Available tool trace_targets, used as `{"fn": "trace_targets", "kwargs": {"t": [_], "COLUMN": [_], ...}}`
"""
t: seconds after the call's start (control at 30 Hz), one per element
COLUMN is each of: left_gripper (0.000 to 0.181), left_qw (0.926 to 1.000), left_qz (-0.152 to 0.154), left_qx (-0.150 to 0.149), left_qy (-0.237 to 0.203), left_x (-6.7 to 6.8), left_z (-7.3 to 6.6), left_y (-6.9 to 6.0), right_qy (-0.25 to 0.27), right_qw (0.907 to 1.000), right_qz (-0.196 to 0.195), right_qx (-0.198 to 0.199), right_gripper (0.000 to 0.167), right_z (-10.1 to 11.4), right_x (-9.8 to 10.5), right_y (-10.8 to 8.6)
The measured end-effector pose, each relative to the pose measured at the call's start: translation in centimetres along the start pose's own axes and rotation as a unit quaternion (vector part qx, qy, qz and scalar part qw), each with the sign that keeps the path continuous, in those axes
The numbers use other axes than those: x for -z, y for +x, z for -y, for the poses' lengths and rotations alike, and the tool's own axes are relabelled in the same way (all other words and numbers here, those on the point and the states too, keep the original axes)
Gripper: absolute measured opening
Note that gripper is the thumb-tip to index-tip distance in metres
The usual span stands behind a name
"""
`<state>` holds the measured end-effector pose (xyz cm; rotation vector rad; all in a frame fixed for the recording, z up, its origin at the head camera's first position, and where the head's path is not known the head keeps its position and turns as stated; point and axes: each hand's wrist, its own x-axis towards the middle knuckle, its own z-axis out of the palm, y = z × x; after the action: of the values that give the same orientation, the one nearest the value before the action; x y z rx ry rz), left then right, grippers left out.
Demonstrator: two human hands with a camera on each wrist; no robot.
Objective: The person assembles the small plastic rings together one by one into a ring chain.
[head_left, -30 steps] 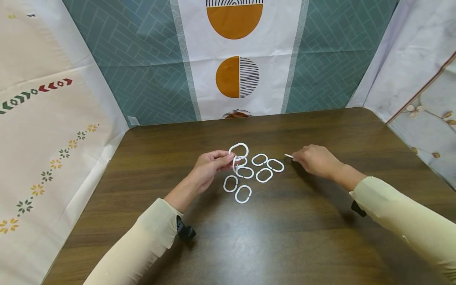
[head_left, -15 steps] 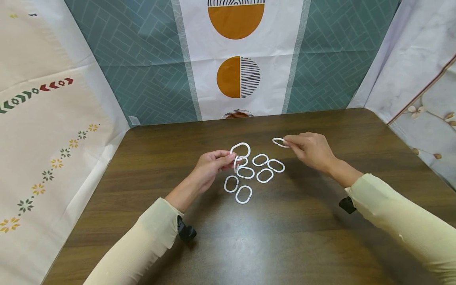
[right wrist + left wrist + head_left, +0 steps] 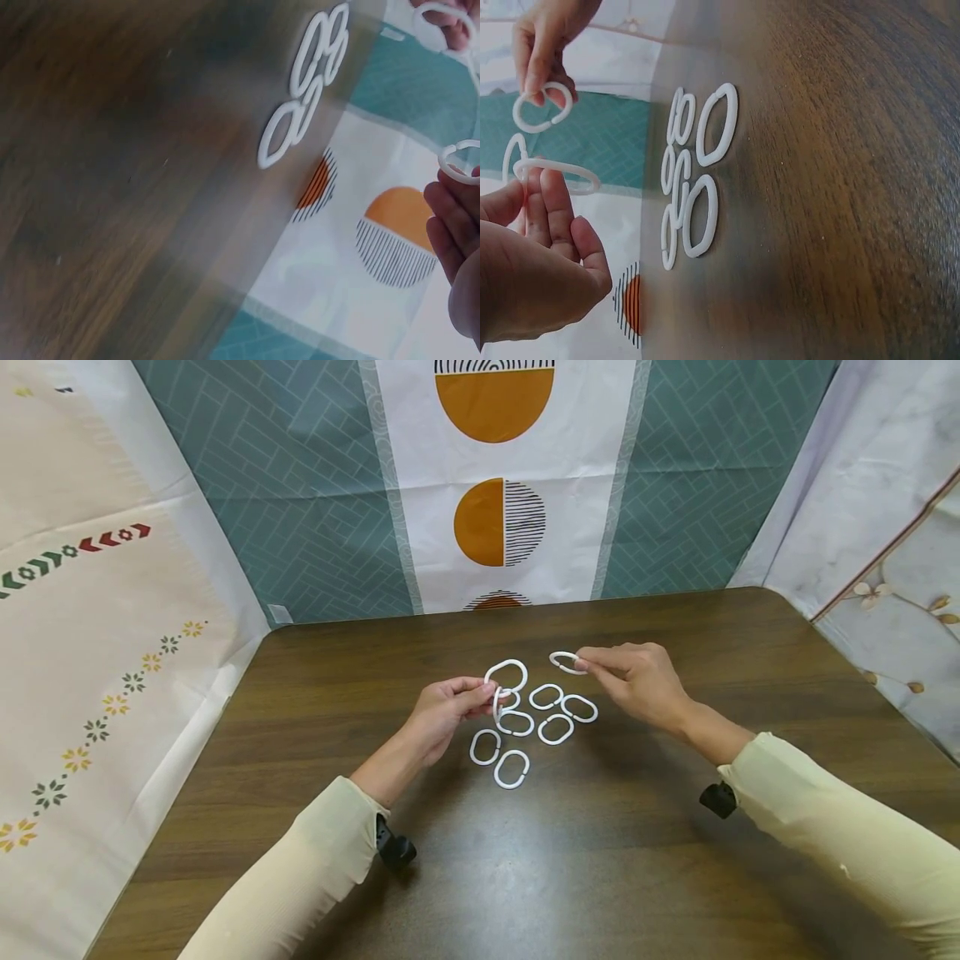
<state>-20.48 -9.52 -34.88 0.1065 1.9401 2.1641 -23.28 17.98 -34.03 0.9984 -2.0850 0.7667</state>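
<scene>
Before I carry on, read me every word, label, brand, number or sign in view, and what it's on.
None: no words, numbers or brands can be read.
White links: no lettering visible.
Left cloth: arrow-like chevrons, pattern rather than writing.
Back cloth: striped circles, no text.
Pale patch near the far left corner of the table: too small to read.
Black wrist devices: too small to tell.
</scene>
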Motion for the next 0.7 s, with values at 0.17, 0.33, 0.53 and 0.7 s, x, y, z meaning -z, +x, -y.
{"fn": "trace_targets", "kwargs": {"t": [0.17, 0.33, 0.53, 0.7], "left_gripper": [0.018, 0.018, 0.021, 0.019], "left_qw": [0.9999, 0.9999, 0.9998, 0.9996], "left_qz": [-0.009, -0.013, -0.006, -0.006], "left_qx": [0.008, 0.01, 0.016, 0.022], "left_qy": [0.004, 0.001, -0.008, -0.018], "left_x": [-0.1, 0.0, -0.3, -0.5], "left_z": [0.0, 0.0, -0.2, -0.3], "left_y": [0.0, 0.1, 0.0, 0.0], "right_qy": [0.061, 0.099, 0.107, 0.103], "right_qw": [0.9981, 0.9951, 0.9942, 0.9945], "right_qz": [-0.002, -0.001, 0.01, 0.014], "right_qx": [0.006, 0.007, 0.012, 0.012], "right_gripper": [0.025, 0.024, 0.023, 0.025], "right_z": [1.5, 3.0, 3.9, 4.2], "right_x": [-0.3, -0.9, -1.7, -2.1], "right_y": [0.6, 1.3, 1.3, 1.1]}}
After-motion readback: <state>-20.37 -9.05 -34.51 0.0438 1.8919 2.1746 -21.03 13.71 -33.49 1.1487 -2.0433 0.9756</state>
